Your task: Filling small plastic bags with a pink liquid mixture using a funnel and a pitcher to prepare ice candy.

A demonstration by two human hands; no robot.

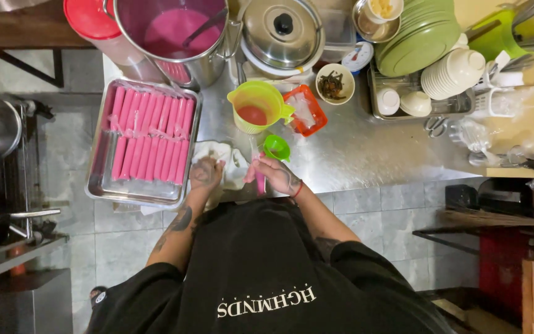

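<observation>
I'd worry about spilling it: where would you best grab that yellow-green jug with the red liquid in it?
Take the jug by its handle, the loop that juts out toward the orange basket, coming in from that side. It stands upright and open-topped with liquid inside, so a side grip on the handle should keep it level. The green funnel sits close by.

Head camera, high overhead — facing straight down

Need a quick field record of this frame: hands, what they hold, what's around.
view: head camera, looking down at a steel counter
left hand: resting on a white cloth
right hand: gripping a pink filled tube under a green funnel
tray: rows of pink filled tubes
jug: yellow-green, red liquid inside
pot: pink liquid, ladle in it
</observation>
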